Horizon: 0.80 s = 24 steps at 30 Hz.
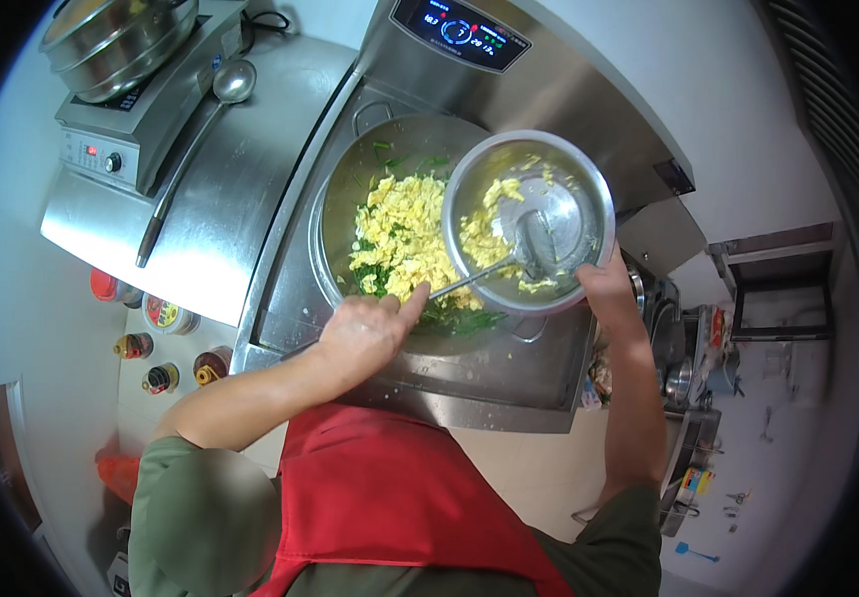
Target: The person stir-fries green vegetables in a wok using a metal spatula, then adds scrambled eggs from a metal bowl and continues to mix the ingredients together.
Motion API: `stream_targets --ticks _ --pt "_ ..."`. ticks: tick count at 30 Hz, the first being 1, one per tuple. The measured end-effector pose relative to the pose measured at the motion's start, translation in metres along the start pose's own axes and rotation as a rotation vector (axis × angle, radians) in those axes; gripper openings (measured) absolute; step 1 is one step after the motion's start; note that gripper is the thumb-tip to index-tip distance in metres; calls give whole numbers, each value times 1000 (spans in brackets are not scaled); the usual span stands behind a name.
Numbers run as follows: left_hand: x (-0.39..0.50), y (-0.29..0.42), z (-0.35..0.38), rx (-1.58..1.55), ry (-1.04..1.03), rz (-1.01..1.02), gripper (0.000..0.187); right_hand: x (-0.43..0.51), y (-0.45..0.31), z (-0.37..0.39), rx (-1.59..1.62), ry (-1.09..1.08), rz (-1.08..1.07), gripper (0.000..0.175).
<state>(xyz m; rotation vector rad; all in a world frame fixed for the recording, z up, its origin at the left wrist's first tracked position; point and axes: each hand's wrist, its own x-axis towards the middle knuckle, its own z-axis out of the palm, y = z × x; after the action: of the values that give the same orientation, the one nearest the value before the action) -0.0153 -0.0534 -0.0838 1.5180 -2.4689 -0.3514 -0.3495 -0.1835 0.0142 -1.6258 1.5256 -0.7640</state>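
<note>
My right hand [602, 280] grips the rim of a stainless steel bowl [454, 246], which is tilted over a large wok [340, 160]. Bits of scrambled egg [502, 192] cling to the bowl's inside. In my left hand [373, 328] is the handle of a metal spoon or ladle [474, 277], its head resting inside the bowl. A heap of yellow scrambled egg [403, 224] lies in the wok on chopped greens [373, 274]. The bowl hides the wok's right side.
Left of the wok, a long-handled ladle [189, 153] lies on the steel counter [280, 127]. An induction cooker [101, 153] there carries a steel pot [123, 52]. Several bottles and jars [168, 313] stand below the counter's edge. A lit display panel [461, 32] is behind the wok.
</note>
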Motion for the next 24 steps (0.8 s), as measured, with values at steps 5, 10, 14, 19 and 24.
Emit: stream_targets --ticks 5,10,14,19,24 --pt "12 -11 -1 -150 157 31 64 -4 1 6 -200 -3 -14 79" --pt "16 -29 -7 -82 -7 44 65 -8 -18 8 -213 119 -53 82" --pt "17 -37 -8 -118 58 -26 66 -21 -26 16 -443 154 1 83" --pt "17 -36 -6 -155 -80 -134 56 -19 -28 18 -331 216 -16 85" --pt "7 -37 -5 -418 10 -215 36 -30 -26 18 -456 211 -30 85"
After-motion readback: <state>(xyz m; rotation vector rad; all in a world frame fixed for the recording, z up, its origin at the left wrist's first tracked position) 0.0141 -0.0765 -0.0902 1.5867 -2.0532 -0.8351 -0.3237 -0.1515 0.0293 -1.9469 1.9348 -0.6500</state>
